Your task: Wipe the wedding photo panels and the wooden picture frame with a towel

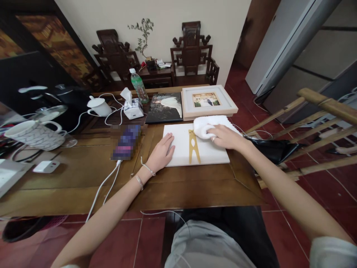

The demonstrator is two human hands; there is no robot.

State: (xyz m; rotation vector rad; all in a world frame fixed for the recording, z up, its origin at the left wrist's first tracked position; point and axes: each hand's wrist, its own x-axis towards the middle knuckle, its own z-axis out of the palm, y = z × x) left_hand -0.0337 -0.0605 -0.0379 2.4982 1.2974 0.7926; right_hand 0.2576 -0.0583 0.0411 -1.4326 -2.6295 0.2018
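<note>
A white board [178, 149] lies flat on the wooden table in front of me. On its middle is a gold, A-shaped flat piece [192, 145] with an oval hole and two legs pointing toward me. My left hand [163, 150] rests with fingers stretched over the board's left edge. At the board's upper right, my right hand [221, 136] grips a bunched white cloth [208, 123], and the fingers press into its folds. The cloth covers the board's far right corner and reaches the gold piece's top.
Behind the board lie a dark picture panel [164, 107] and a light wood picture frame [209, 102]. A tissue box [133, 108], green-labelled bottle [138, 87], phone [126, 142] with cable, lidded cup [99, 107] and patterned mug [36, 134] stand leftward. A wooden chair [329, 100] is at right.
</note>
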